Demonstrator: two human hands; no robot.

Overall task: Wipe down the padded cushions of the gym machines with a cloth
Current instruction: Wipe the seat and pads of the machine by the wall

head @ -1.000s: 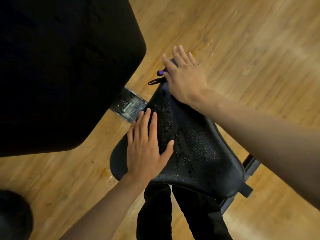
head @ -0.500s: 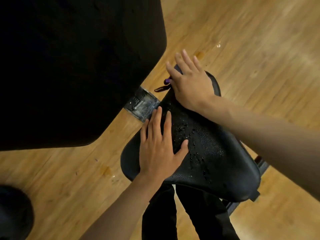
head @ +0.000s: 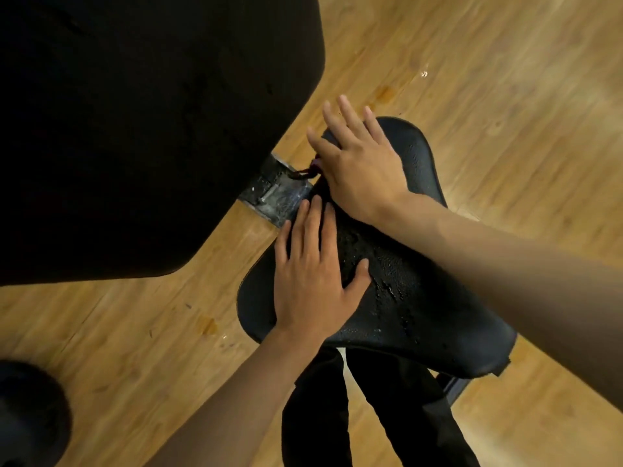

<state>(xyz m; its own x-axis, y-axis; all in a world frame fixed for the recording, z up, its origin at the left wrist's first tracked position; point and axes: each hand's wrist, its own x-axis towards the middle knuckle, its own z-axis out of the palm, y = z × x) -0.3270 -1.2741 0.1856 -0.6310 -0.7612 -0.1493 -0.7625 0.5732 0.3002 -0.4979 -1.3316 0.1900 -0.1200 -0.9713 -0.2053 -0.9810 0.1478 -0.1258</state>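
A black padded seat cushion [head: 421, 308] fills the centre, with wet droplets scattered over its middle. My left hand [head: 313, 278] lies flat on the cushion's left side, fingers straight and pointing up toward the narrow end. My right hand [head: 357, 166] presses flat on the cushion's far narrow end, fingers spread. A small dark purple thing [head: 312, 168] peeks out from under my right thumb; most of it is hidden. No cloth is plainly visible.
A large black back pad [head: 151, 129] fills the upper left, joined to the seat by a grey metal bracket [head: 276, 193]. Wooden floor [head: 505, 96] surrounds everything. My dark trouser legs [head: 371, 416] stand below the seat. A dark round object [head: 27, 416] sits at the bottom left.
My left hand slid up the cushion toward the bracket. The view shifted, so the seat and both hands sit further right and lower in the picture.
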